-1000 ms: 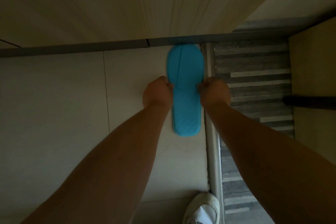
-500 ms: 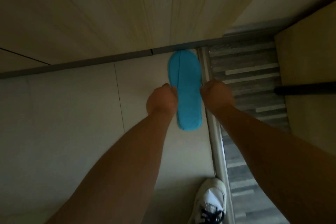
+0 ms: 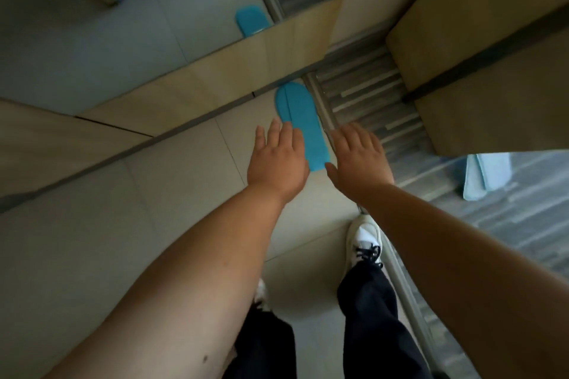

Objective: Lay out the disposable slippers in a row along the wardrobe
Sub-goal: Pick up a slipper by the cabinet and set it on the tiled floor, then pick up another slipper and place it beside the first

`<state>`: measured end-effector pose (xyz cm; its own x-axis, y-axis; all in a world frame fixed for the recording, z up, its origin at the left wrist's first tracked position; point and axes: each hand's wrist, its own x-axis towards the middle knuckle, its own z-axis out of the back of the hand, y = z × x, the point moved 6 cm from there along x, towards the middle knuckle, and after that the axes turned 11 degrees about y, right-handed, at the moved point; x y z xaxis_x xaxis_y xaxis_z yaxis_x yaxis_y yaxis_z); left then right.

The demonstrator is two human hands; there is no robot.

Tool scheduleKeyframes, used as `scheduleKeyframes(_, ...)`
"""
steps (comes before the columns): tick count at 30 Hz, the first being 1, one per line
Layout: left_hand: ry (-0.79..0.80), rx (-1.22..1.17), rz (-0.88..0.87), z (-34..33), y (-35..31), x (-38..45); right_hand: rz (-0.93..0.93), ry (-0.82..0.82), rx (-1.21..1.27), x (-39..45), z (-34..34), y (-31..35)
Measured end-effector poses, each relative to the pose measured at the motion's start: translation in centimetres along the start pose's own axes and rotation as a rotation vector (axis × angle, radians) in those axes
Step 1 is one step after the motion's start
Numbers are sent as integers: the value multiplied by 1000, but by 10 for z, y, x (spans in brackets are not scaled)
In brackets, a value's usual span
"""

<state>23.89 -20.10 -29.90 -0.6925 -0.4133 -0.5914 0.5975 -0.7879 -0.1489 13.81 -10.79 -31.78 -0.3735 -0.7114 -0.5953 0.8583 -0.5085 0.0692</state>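
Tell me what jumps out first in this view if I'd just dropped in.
The bright blue slipper lying flat on the pale floor tiles, its far end against the wardrobe base and the metal floor strip along its right side. Both hands hover open over its near end, the left hand overlapping its left edge and the right hand just right of it. Up top, the wardrobe's mirror repeats the slipper, a hand and a white shoe.
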Motion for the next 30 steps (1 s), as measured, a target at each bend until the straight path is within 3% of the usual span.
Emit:
scheduleKeyframes(10,14,180,-184,40,-62,-58,-189,-57,149,-98,27,-28)
scheduleKeyframes(20,-8,274,-321,68,-167,-53,-358,-72,290,-165,26,-128)
scheduleKeyframes(30,9,239,-311,110,-280,-54,-495,-126,402,-231,58,-228)
